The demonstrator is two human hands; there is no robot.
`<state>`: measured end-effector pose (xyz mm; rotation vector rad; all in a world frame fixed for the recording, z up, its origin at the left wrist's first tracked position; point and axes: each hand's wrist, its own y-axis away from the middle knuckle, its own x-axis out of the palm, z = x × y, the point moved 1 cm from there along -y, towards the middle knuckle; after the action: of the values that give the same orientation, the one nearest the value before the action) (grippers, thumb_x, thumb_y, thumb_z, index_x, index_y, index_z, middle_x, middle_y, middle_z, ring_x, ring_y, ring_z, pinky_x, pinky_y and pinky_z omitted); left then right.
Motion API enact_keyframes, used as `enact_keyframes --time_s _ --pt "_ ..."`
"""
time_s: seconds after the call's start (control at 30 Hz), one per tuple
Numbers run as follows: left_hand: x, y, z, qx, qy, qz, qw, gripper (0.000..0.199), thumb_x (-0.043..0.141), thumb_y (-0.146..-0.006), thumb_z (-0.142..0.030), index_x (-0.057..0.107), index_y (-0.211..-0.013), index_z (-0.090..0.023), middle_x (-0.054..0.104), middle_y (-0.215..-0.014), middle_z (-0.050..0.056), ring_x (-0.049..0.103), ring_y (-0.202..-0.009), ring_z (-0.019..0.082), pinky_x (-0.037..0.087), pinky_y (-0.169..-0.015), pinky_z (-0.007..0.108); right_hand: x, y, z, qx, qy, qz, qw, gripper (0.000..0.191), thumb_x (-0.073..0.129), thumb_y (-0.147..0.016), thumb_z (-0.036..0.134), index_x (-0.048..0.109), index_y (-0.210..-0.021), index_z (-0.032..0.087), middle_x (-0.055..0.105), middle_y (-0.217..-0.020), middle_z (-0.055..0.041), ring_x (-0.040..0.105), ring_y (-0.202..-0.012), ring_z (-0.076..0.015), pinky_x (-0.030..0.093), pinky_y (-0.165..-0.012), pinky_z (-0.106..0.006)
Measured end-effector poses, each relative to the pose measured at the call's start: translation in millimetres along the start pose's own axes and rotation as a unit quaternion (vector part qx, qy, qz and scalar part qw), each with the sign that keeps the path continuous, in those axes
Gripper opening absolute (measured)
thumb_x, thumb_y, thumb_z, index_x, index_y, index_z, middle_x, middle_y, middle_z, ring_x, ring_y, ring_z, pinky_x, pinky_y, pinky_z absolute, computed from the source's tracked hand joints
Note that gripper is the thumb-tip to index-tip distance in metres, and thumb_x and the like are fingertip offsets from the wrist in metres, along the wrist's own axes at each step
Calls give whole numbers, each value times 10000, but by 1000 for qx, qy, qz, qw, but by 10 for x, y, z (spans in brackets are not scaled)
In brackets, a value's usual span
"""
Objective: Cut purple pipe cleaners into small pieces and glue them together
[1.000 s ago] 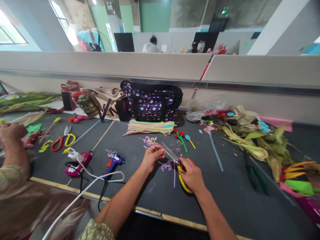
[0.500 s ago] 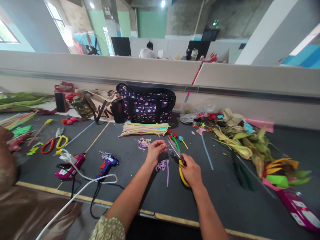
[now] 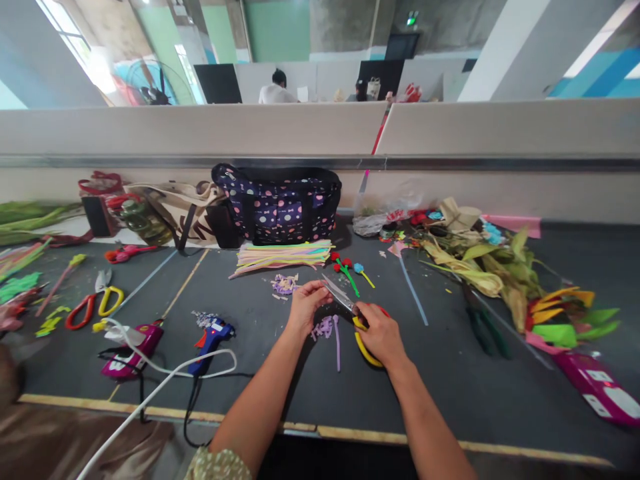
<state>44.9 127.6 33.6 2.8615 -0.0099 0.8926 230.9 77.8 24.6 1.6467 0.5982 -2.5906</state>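
Observation:
My right hand (image 3: pixel 379 332) is closed round the handles of a pair of scissors (image 3: pixel 340 295) with yellow and red grips. The blades point up and left, towards the fingers of my left hand (image 3: pixel 306 305). That hand is pinched at the blade tips; whatever it holds is too small to make out. Just below the blades lie a pile of short purple pipe cleaner pieces (image 3: pixel 323 327) and a longer purple pipe cleaner (image 3: pixel 337 347). Beyond my left hand is a heap of purple and beige snippets (image 3: pixel 285 285).
A bundle of pastel pipe cleaners (image 3: pixel 283 256) lies before a dotted bag (image 3: pixel 287 207). Red pompom stems (image 3: pixel 345 267) lie beyond the scissors. Leftward are a blue glue gun (image 3: pixel 213 340), a white cable (image 3: pixel 165 380) and other scissors (image 3: pixel 100 297). Dried husks (image 3: pixel 465 273) and pliers (image 3: pixel 483 327) lie right.
The scissors' blades have swung left and lower, so their tips now meet my left fingertips. The whole view has shifted, with most things on the table appearing further left.

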Motion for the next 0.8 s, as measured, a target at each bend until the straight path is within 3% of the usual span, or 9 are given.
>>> enact_keyframes --time_s 0.8 --pt "0 8 -48 -28 6 -35 999 229 788 -560 -173 663 -730 -84 668 -637 51 621 -559 140 511 -635 280 35 0 9 0 45 3 999 238 523 -754 194 574 -982 242 580 -846 6 535 -743 -122 327 -605 -213"
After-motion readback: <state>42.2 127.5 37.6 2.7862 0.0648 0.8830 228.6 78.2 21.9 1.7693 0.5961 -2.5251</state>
